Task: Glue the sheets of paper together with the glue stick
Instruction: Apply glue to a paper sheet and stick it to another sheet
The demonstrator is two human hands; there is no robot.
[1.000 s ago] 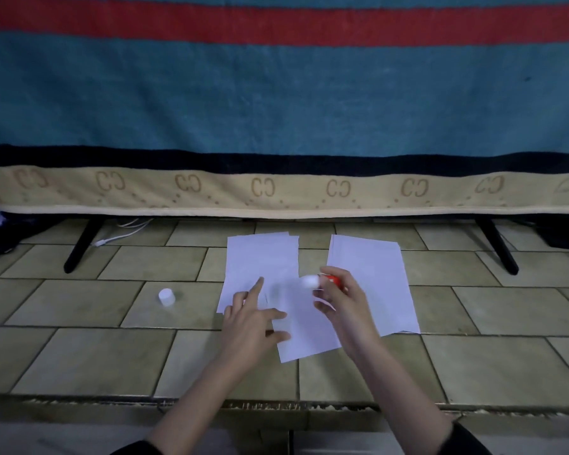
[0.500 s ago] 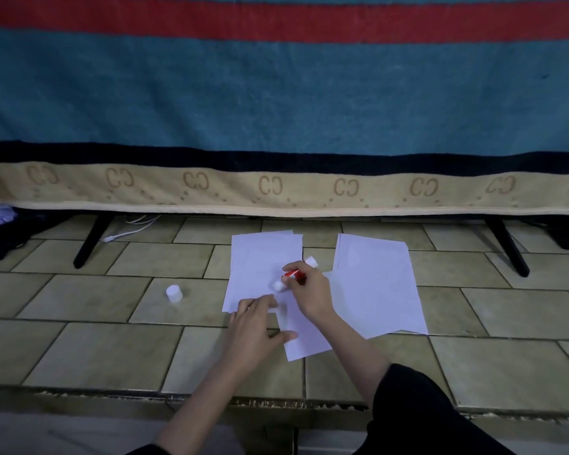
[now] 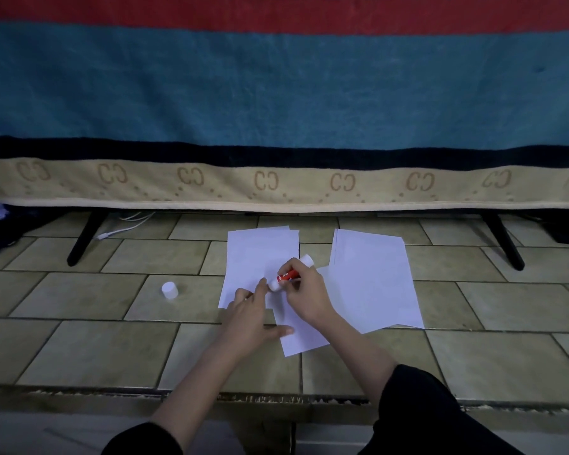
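The right hand (image 3: 304, 292) curls its fingers round a short cylindrical glue stick (image 3: 289, 274), red in the body and white at both ends, held slanted with its lower tip down on the paper. The left hand (image 3: 248, 315) lies flat with fingers straight and spread, pressing on the near edge of the left stack of paper (image 3: 260, 257) and on a single white sheet (image 3: 301, 336) that lies askew toward the near side; its forefinger reaches up close to the glue tip (whether it touches the stick cannot be told). Further right lies a second stack of smooth white rectangular sheets (image 3: 373, 280), its edges slightly fanned. A small white round cap (image 3: 169, 289) stands on the floor well to the left of the papers. The floor (image 3: 96, 343) is of matt greenish rectangular tiles with dark joints. At the far side hangs a woolly blanket (image 3: 276, 93), striped red, blue and black, with a beige patterned border.
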